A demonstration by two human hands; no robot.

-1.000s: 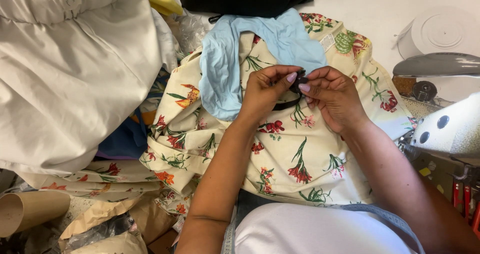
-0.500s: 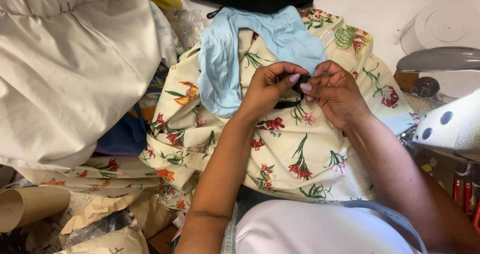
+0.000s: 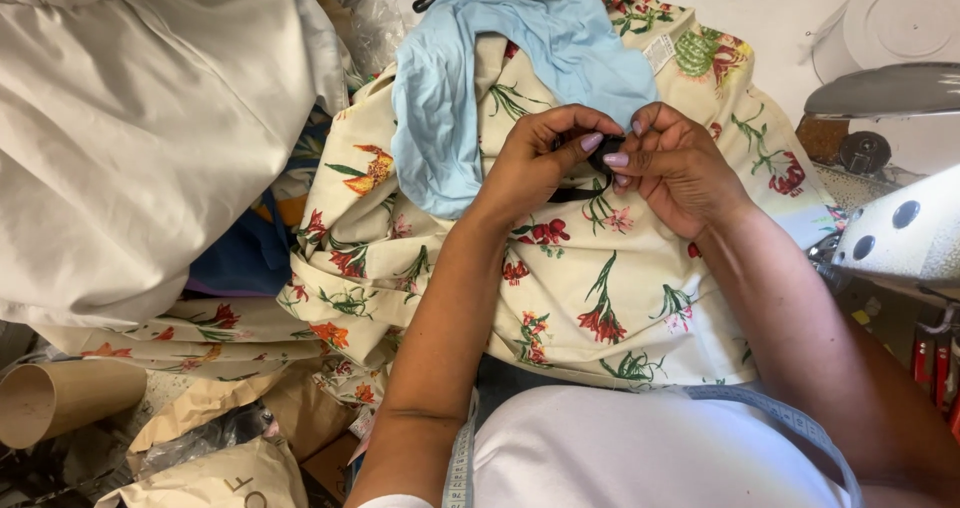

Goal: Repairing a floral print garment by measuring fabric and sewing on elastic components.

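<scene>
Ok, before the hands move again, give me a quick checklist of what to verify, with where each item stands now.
1. Both hands on the piece: left hand and right hand pinch a small black part together. Ok.
2. What the black part is: mostly hidden by fingertips. Cannot tell.
3. Floral fabric supported under the hands: it lies spread over the lap and table. Ok.
4. Blue cloth out of the pinch: it lies over the floral fabric right behind the hands, close to the fingers. Cannot tell.
5. Sewing machine apart from the right arm: it sits just beside the arm. Ok.
</scene>
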